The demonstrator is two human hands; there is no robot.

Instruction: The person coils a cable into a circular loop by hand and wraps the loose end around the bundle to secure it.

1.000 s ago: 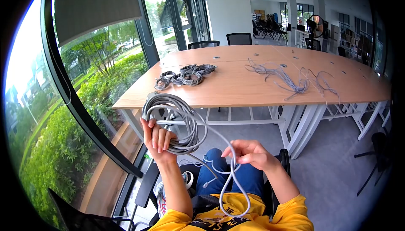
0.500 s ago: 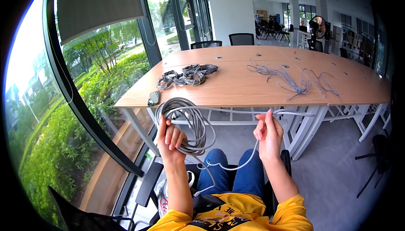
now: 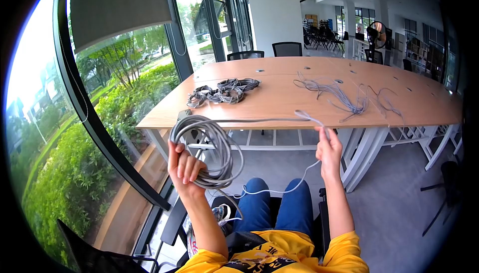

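Observation:
My left hand (image 3: 186, 167) is closed around the lower left side of a looped grey cable (image 3: 219, 148), holding the coil up before the table edge. From the coil's top a length runs across to my right hand (image 3: 329, 151), whose fingers pinch it. Above those fingers the cable bends into a small loop. Below them a loose stretch sags over my knees, back toward the coil. One hanging piece drops beneath the coil near my left thigh.
On the wooden table (image 3: 279, 104) lie bundled grey cables (image 3: 224, 91) at left and loose, tangled cables (image 3: 352, 104) at right. A phone (image 3: 184, 114) is partly hidden behind the coil. Black chairs (image 3: 287, 49) stand behind the table; a window wall rises at left.
My left hand and the coil have shifted left and slightly down. My right hand has moved right, widening the gap, and the cable beyond its fingers now folds back in a small loop.

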